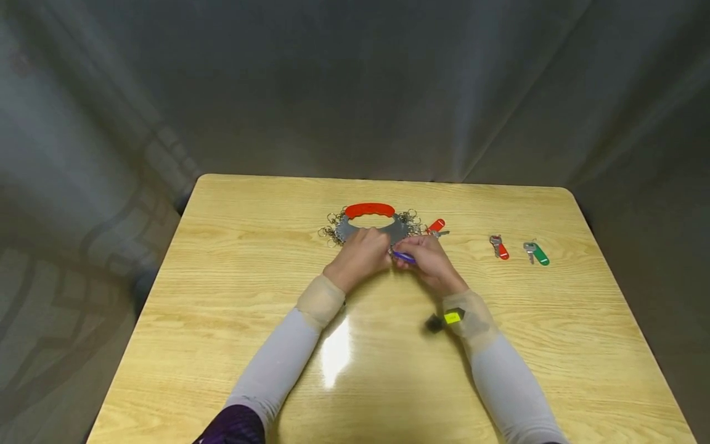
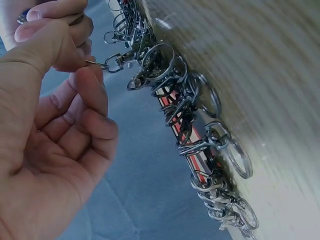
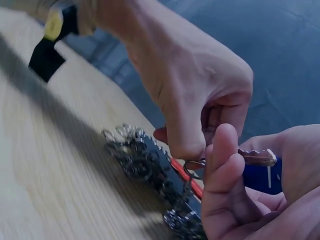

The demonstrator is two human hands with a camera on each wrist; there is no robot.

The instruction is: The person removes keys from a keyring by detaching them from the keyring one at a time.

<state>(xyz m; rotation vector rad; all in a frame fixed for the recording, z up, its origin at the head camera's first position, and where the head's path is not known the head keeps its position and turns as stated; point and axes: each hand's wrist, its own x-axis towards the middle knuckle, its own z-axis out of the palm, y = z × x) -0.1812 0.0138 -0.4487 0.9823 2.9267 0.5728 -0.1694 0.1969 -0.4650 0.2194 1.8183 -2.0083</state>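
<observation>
A grey plate with a red handle [image 1: 370, 209] lies on the table, with small metal rings clipped along its edge. My left hand [image 1: 363, 256] pinches one split ring [image 2: 95, 64] between thumb and forefinger at the plate's near edge; that ring links to a clip. Close beside it, my right hand [image 1: 429, 259] holds a key [image 3: 259, 157] with a blue key tag [image 1: 403, 256]. The key's toothed end sticks out past the right fingers, while its head is hidden by them. In the right wrist view, the fingertips of both hands meet at the ring.
A red-tagged key [image 1: 437, 228] lies against the plate's right side. Farther right on the wooden table [image 1: 249, 259] are another key with a red tag [image 1: 502, 250] and a key with a green tag [image 1: 540, 254]. Grey curtains [image 1: 355, 92] hang behind the table.
</observation>
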